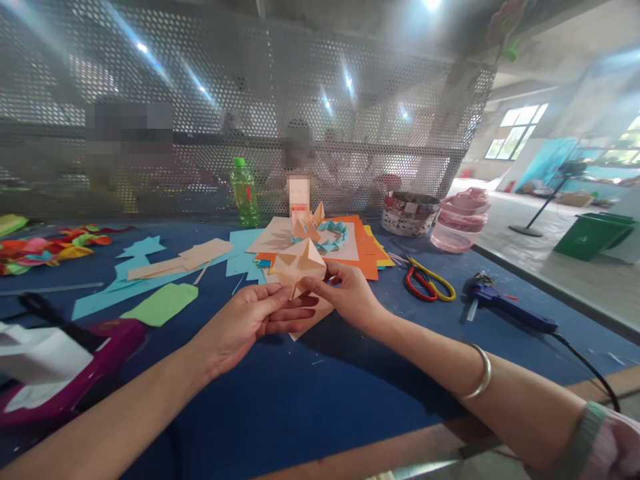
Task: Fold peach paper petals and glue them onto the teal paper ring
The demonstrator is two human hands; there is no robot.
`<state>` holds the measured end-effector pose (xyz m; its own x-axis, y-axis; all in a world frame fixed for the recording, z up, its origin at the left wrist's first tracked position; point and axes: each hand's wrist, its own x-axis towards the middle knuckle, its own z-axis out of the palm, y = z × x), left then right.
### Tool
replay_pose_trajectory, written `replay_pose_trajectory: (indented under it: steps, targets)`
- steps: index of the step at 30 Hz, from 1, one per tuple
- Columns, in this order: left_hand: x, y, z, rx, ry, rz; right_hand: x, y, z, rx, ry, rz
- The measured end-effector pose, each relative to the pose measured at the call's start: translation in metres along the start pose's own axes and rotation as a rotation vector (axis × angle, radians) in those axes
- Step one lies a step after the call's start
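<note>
A peach sheet of folded paper (301, 259), creased into a star-like shape, is held up over the blue table between both hands. My left hand (267, 310) pinches its lower left edge, thumb on top and fingers beneath. On the lower right side, my right hand (350, 290) grips the same paper between thumb and fingers. Just behind stand peach folded paper pieces (307, 229) and a ring of light blue folded paper (334, 235), on a stack of coloured sheets (367, 267). Part of another peach sheet (315, 320) shows beneath my hands.
Scissors (429, 283) with red and yellow handles and a blue glue gun (515, 307) lie to the right. Behind them stand a round container (410, 213) and a pink jug (460, 223). Left are paper scraps (165, 303), a magenta device (107, 360) and a green bottle (245, 197).
</note>
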<state>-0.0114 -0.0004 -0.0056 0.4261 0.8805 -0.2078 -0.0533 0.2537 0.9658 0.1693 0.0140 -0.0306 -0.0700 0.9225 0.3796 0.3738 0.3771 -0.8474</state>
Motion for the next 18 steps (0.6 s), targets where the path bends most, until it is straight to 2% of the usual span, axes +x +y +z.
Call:
replay_pose_trajectory:
  steps: [5,11,18]
  targets:
    - [-0.0016,0.0023,0.0006,-0.037,0.017,0.024,0.0022,0.0021,-0.0022,0.003,0.014,-0.014]
    - [0.0012,-0.0011,-0.0038,0.030,-0.028,0.080,0.0021,0.0046,-0.0004,0.056,-0.016,0.002]
    - [0.0026,-0.0043,-0.0010,0.120,0.047,0.055,-0.0022,0.0018,0.0025,0.066,-0.032,-0.013]
